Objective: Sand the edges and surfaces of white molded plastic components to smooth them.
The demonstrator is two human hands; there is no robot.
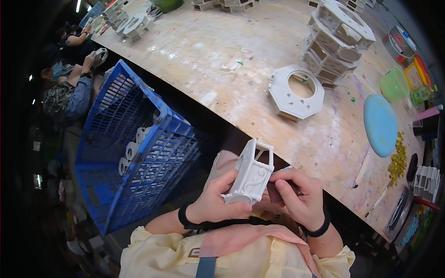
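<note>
My left hand (218, 197) is closed around a white, many-sided molded frame (252, 173) with open window-like sides and scroll relief. It is tilted in front of my body, just off the table's near edge. My right hand (301, 192) pinches a small dark reddish-brown piece that looks like sandpaper (276, 192), close beside the frame's right side. A thin pale tip shows by the right index finger; its kind I cannot make out. On the table lies an octagonal white piece (293, 98) with a round opening, in front of a stack of similar white pieces (333, 46).
A blue plastic crate (155, 157) with white pieces inside stands at my left. On the stained wooden table (194, 60) are a light-blue disc (380, 125), a green cup (394, 84), yellow-green crumbs (397, 162) and thin tools. Another person (69, 88) holds a white piece at far left.
</note>
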